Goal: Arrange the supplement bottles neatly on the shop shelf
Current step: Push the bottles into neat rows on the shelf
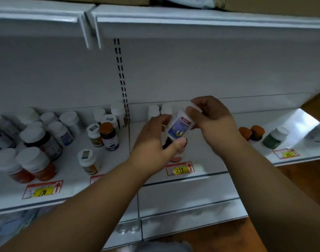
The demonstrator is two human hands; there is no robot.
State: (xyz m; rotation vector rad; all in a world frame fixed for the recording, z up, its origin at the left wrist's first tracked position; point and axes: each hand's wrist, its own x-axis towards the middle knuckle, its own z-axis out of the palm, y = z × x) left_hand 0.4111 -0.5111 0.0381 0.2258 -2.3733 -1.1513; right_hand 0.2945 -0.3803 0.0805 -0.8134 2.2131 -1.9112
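White plastic marks the bottle (181, 124) that is held tilted above the shop shelf (206, 153), between both hands. Its cap end is pinched by the curled fingers of the right hand (213, 119), while its lower end is gripped by the left hand (153, 142), thumb against the base. A blue label is seen on its side. Directly beneath it, a darker bottle (175, 151) is partly hidden by the left hand. Two white-capped bottles (160, 110) are stood at the back wall just behind. A loose cluster of bottles (46, 137) is spread over the left shelf section. Two orange-capped bottles (252, 133) and a green bottle (274, 138) are placed to the right. A price tag (180, 169) is fixed at the shelf edge.
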